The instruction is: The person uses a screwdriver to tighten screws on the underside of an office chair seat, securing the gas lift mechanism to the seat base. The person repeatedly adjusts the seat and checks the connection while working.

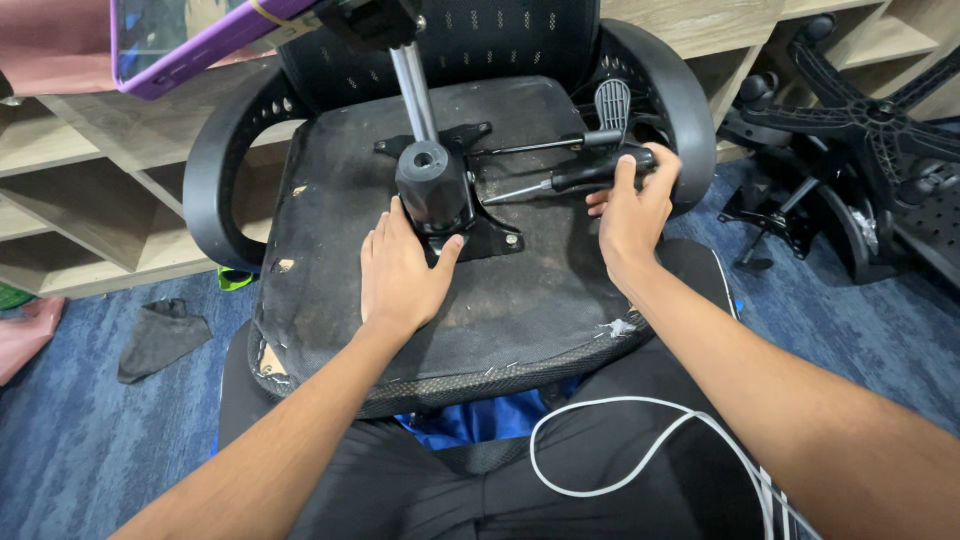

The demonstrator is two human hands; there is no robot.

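An upturned chair seat (330,300) rests on the person's lap, bulky and stiff, its armrests (215,170) the natural grips. Bolted at its middle is a black metal mechanism (437,190), likely heavy and rigid, with a bare steel post (412,90) that looks slippery. The left hand (400,275) lies flat against the mechanism, fingers released. The right hand (632,205) has its fingers clenched round a screwdriver (570,180) handle, its tip near the plate.

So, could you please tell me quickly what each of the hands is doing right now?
Left hand: open, fingers resting flat against the black chair mechanism.
Right hand: closed around the black handle of a screwdriver.
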